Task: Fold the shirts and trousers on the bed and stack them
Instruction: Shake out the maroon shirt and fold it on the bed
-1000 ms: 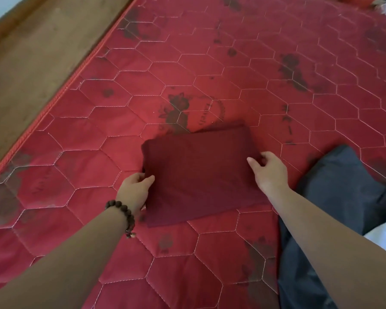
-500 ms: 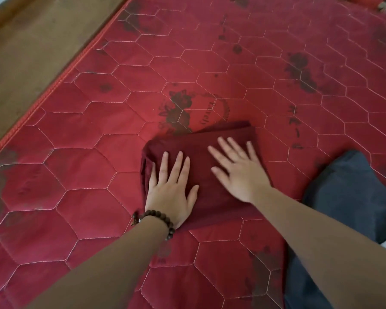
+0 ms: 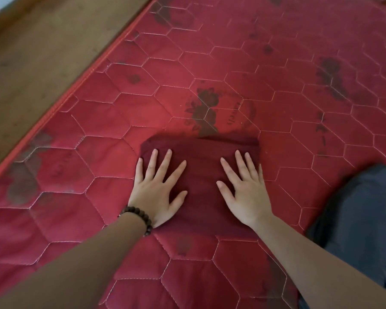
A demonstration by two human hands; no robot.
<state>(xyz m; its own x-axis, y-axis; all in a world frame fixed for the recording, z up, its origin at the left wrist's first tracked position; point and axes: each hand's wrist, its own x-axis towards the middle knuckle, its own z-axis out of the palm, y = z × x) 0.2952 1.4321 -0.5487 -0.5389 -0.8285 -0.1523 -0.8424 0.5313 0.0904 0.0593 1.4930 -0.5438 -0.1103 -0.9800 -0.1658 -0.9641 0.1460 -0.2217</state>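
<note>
- One maroon garment point(image 3: 201, 175) lies folded on the bed point(image 3: 210, 74).
- Left hand point(image 3: 157, 188) and right hand point(image 3: 243, 188) press it, fingers spread flat, gripping nothing.
- Grey garment point(image 3: 361, 219) at right looks unfolded; stacking remains.

Both bare forearms reach forward from the bottom of the view, angled slightly toward each other. The left hand point(image 3: 157, 189) lies palm down, fingers straight and spread, thumb out to the side; a dark beaded bracelet point(image 3: 139, 217) circles its wrist. The right hand point(image 3: 245, 191) lies flat likewise, fingers straight and fanned.
</note>
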